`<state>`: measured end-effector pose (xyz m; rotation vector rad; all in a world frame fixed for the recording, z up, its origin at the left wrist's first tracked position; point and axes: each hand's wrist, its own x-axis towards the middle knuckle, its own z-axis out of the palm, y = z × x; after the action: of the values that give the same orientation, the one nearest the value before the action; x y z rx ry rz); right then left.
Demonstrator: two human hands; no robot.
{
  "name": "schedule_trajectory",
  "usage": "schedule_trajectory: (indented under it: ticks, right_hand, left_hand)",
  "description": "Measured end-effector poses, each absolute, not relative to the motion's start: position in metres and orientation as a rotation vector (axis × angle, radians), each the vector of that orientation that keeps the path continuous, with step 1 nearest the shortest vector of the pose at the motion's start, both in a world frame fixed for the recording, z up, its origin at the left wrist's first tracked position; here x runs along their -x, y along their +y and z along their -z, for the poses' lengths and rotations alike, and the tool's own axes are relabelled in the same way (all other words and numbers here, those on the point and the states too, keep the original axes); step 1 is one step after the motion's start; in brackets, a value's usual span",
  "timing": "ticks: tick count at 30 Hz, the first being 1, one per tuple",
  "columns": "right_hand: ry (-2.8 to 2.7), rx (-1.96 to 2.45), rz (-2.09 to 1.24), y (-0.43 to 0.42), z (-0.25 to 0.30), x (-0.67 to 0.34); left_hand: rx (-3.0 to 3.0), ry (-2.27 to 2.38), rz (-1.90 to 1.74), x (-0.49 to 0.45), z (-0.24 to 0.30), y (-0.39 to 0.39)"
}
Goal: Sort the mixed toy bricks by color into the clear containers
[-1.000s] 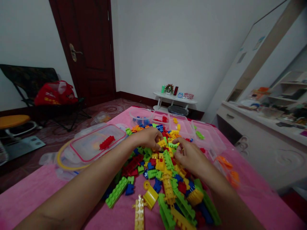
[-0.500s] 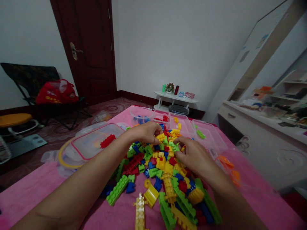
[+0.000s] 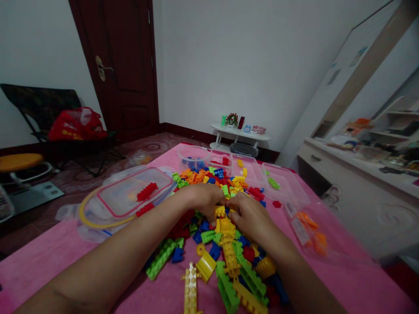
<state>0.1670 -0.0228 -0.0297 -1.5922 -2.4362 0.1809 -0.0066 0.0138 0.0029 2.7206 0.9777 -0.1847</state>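
A heap of plastic building bricks (image 3: 225, 224) in red, yellow, green and blue lies on the pink cloth (image 3: 131, 279). My left hand (image 3: 209, 200) reaches into its middle, fingers curled downward; whatever they hold is hidden. Close beside it on the right, my right hand (image 3: 247, 211) is bent over the bricks, with a gap between thumb and forefinger. A yellow brick (image 3: 221, 212) shows between the two hands. Nearer me lie a long yellow brick (image 3: 190, 288), a yellow curved piece (image 3: 206, 266) and a long green brick (image 3: 161, 259).
Along the far edge stand a round tub (image 3: 194, 159) with blue bricks and clear boxes (image 3: 250, 170) with red, yellow and green ones. Stacked lids (image 3: 131, 192) carry red bricks at the left. A clear bag (image 3: 310, 237) with orange pieces lies at the right.
Both hands have moved nearer to me and closer together over the heap. Orange and blue bricks behind my left hand now show, and a red brick lies on the cloth at the right.
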Motion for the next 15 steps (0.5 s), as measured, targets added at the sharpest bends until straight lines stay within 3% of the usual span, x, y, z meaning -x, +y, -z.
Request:
schedule_trajectory:
  ticks: [9,15]
  right_hand:
    - [-2.403,1.732,-0.171,-0.037,-0.013,-0.186]
    - [-2.653,1.735,-0.372,-0.046,-0.018,-0.201]
  left_hand:
    - [-2.546,0.798,0.005,0.011,-0.01,0.011]
    - [-2.701,0.912,0.008,0.0,-0.002,0.001]
